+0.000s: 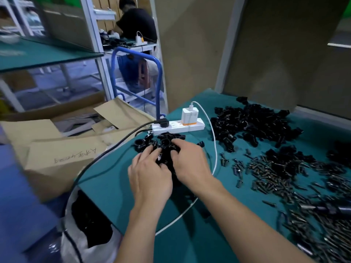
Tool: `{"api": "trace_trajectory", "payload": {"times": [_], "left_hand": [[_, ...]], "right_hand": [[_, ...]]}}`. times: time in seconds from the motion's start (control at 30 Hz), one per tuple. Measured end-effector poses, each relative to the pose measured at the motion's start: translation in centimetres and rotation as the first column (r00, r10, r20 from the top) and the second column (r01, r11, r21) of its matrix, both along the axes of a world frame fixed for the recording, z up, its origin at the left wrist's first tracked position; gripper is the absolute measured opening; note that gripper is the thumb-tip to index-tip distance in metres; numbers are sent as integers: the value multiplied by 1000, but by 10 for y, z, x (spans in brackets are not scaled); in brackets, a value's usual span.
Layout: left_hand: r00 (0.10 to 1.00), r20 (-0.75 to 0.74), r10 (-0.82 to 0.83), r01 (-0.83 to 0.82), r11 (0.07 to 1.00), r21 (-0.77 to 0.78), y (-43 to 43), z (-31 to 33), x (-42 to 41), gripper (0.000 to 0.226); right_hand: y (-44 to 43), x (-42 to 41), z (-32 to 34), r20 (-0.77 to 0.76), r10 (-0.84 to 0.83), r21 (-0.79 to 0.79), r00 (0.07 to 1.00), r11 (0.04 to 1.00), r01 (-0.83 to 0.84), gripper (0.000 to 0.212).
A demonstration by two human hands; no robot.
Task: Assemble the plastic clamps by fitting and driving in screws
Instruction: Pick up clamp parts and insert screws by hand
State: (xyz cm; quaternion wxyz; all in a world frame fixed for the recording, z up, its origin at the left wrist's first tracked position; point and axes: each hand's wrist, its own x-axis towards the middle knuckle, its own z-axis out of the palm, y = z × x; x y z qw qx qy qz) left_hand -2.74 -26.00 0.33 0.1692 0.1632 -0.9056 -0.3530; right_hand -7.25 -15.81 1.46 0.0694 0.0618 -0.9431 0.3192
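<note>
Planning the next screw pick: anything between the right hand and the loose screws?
Only the thin white charger cable, lying flat on the green mat between the right hand and the scattered dark metal screws. Nothing else visible.

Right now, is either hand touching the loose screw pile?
No: left hand and right hand are on the clamp cluster; the screw pile lies apart, to the right.

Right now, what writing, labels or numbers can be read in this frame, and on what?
Cardboard box: one line of handwritten characters, upside down to the camera, too blurred to read.
White charger: faint marking, too small to read.
Nothing else shows readable text.
</note>
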Motion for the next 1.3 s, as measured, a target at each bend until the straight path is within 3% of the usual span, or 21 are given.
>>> {"api": "trace_trajectory", "payload": {"times": [0.07,0.17,0.3,0.43,0.57,0.63,0.8,0.87,0.97,1.03,1.17,1.3], "left_hand": [[998,-58,38,-35,997,65,1,1,1,50],[969,-230,93,-67,991,120,18,5,8,45],[902,-414,-120,153,987,48,77,9,9,39],[878,-294,-377,438,881,178,148,11,-9,35],[886,-117,-449,441,739,510,196,-1,-34,39],[886,-75,-457,429,750,503,210,-10,-44,38],[871,-109,-479,490,829,269,218,-20,-53,33],[878,-121,-463,478,839,259,213,-22,-60,34],[906,-100,-411,421,851,315,209,-22,-74,33],[919,-58,-390,385,858,339,210,-23,-78,33],[921,-17,-389,366,850,380,212,-26,-79,34],[920,-52,-389,380,847,372,208,-23,-80,38]], "right_hand": [[12,3,-2,-19,-27,-114,999,993,25,35],[46,4,5,-66,-117,-161,991,981,106,37],[108,-10,13,-57,-282,-148,958,951,271,35],[174,-35,7,9,-419,-13,908,908,419,43],[223,-64,1,113,-456,182,883,883,433,69],[241,-79,-2,136,-436,287,890,877,386,82],[266,-124,6,248,-384,344,889,893,290,98],[261,-137,13,245,-361,471,900,856,215,89],[247,-143,13,53,-278,707,959,689,161,53],[242,-136,2,-12,-196,763,980,632,136,48],[246,-116,-18,-57,-186,661,981,730,176,41],[255,-95,-6,-89,-248,395,965,880,263,34]]}}
